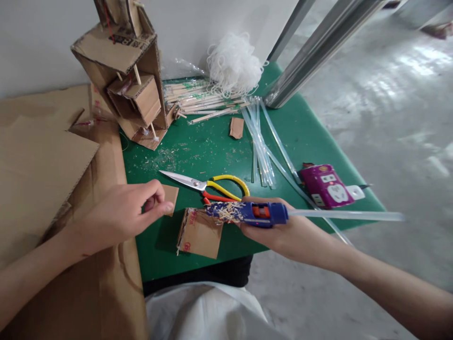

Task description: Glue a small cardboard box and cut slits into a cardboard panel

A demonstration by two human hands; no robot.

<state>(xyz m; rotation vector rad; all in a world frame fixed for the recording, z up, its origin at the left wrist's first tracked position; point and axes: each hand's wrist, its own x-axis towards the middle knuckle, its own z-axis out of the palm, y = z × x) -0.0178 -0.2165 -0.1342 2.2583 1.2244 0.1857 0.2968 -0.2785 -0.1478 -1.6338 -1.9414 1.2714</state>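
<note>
My right hand (pixel 274 236) is wrapped round a blue hot glue gun (pixel 265 215) with wood shavings stuck to its front; a clear glue stick (pixel 347 215) juts from its back. The gun's nozzle points left, over the small cardboard box (pixel 202 237) at the table's near edge. My left hand (pixel 130 208) is curled, thumb towards the forefinger, and whatever it may hold is hidden. Just beyond its fingertips shows a small flat cardboard piece (pixel 172 200), partly covered by the hand. Scissors (pixel 198 183) with yellow and red handles lie behind the glue gun.
A tall cardboard structure (pixel 116 52) stands at the back left. Wooden sticks (pixel 201 99), a heap of white elastic cord (pixel 233 63), a cardboard scrap (pixel 236 128) and loose glue sticks (pixel 260 151) lie farther back. A purple power socket (pixel 323 184) sits right; cardboard sheets (pixel 35 156) lie left.
</note>
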